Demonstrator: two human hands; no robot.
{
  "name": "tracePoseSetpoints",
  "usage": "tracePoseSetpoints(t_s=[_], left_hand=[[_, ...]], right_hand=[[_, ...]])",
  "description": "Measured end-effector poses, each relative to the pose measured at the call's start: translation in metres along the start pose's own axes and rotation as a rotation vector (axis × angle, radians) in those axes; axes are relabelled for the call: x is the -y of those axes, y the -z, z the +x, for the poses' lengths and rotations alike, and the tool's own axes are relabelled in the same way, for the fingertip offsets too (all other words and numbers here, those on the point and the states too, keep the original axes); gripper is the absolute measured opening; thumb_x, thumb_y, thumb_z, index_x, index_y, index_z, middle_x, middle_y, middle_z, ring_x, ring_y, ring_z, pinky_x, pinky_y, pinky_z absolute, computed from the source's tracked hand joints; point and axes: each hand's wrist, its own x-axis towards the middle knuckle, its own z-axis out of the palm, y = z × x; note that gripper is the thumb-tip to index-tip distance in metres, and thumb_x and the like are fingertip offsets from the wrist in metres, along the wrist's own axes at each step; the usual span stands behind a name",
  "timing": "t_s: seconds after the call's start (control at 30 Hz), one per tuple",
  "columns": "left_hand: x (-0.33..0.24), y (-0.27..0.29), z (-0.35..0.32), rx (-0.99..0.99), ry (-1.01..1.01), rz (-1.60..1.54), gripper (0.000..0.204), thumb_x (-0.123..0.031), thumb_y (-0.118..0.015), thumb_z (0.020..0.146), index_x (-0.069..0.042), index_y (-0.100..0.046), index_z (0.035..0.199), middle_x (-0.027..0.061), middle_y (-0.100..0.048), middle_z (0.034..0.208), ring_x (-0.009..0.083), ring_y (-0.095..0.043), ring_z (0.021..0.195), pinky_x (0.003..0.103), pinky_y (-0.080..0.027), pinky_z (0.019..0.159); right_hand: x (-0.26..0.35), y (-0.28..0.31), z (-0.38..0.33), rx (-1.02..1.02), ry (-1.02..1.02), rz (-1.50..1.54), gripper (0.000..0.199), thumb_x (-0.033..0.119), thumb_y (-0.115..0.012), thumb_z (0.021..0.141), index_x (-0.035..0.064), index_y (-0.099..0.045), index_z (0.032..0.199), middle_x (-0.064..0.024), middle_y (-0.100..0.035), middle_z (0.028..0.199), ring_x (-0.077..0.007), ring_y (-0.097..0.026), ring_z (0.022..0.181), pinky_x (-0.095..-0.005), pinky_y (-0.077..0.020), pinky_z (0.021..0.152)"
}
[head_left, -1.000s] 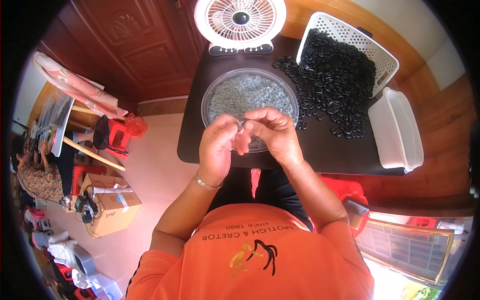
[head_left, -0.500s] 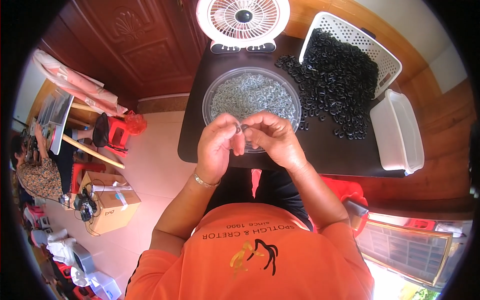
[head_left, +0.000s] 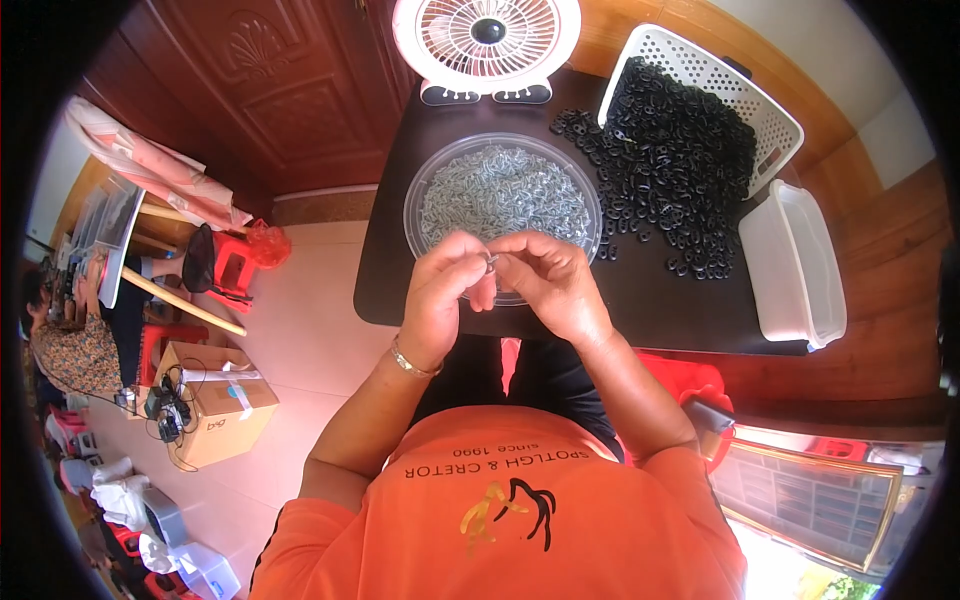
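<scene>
My left hand (head_left: pixel 438 300) and my right hand (head_left: pixel 556 288) meet over the near rim of a round clear tub (head_left: pixel 413 205). Both are closed in a pinch, fingertips touching. A small dark ring-like piece (head_left: pixel 490 265) sits between the left thumb and fingers, with a silvery glint beside it. Whatever my right fingertips pinch is too small to make out. The tub holds a heap of small silver screws (head_left: pixel 505 195). To its right lies a big pile of black oval pieces with holes (head_left: pixel 680 150), spilling from a tipped white basket (head_left: pixel 775 115).
A white fan (head_left: pixel 487 50) stands at the table's far edge. A white plastic bin (head_left: pixel 785 265) sits at the right edge of the dark table (head_left: pixel 385 270). On the floor to the left is a cardboard box (head_left: pixel 235 415) with cables. Another person (head_left: pixel 80 350) sits at a table farther left.
My fingertips have come closer together, and the dark piece has turned slightly between them. The right fingertips now press against it. The other person's arm has shifted a little.
</scene>
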Motion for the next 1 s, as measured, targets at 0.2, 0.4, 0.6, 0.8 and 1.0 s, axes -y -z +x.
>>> tracePoseSetpoints(t_s=[0.2,0.4,0.6,0.8,1.0], left_hand=[[-0.0057,-0.0004,0.0022,-0.077,0.045,0.034,0.020,-0.023,-0.052,0.091,-0.004,-0.055,0.085,0.0036,-0.055,0.066,0.0104,-0.051,0.055,0.022,-0.038,0.051],[0.0024,0.0039,0.0016,-0.104,0.045,0.199,0.018,-0.020,-0.051,0.092,-0.005,-0.055,0.084,-0.0001,-0.051,0.063,0.0079,-0.047,0.053,0.021,-0.035,0.050],[0.0001,0.0012,0.0018,-0.088,0.050,0.252,0.018,-0.019,-0.051,0.092,-0.005,-0.055,0.083,-0.0014,-0.049,0.062,0.0069,-0.045,0.053,0.020,-0.034,0.050],[0.0009,0.0012,0.0011,-0.117,0.060,0.233,0.018,-0.019,-0.050,0.093,-0.005,-0.054,0.082,-0.0014,-0.049,0.062,0.0069,-0.044,0.053,0.020,-0.034,0.050],[0.0003,-0.0009,-0.0003,-0.104,0.045,0.260,0.018,-0.019,-0.051,0.092,-0.006,-0.054,0.082,-0.0017,-0.049,0.063,0.0062,-0.044,0.053,0.020,-0.034,0.050]], right_hand=[[-0.0078,0.0078,0.0063,-0.043,-0.059,0.186,0.021,0.000,-0.059,0.092,-0.0003,-0.061,0.113,-0.0048,-0.067,0.094,-0.0086,-0.060,0.079,-0.0223,-0.0501,0.073],[-0.0060,0.0067,0.0100,-0.088,-0.125,0.339,0.019,-0.001,-0.059,0.091,-0.0016,-0.059,0.110,-0.0070,-0.067,0.093,-0.0099,-0.062,0.080,-0.0226,-0.0510,0.073],[-0.0083,0.0081,0.0085,-0.076,-0.098,0.223,0.015,0.000,-0.061,0.090,-0.0014,-0.060,0.105,-0.0060,-0.066,0.089,-0.0091,-0.061,0.077,-0.0227,-0.0505,0.072],[-0.0082,0.0088,0.0067,-0.100,-0.085,0.226,0.015,0.000,-0.061,0.090,-0.0013,-0.061,0.105,-0.0056,-0.067,0.088,-0.0091,-0.061,0.077,-0.0225,-0.0494,0.071],[-0.0084,0.0069,0.0045,-0.100,-0.051,0.164,0.015,-0.001,-0.061,0.090,-0.0005,-0.061,0.105,-0.0052,-0.067,0.089,-0.0089,-0.061,0.078,-0.0227,-0.0499,0.072]])
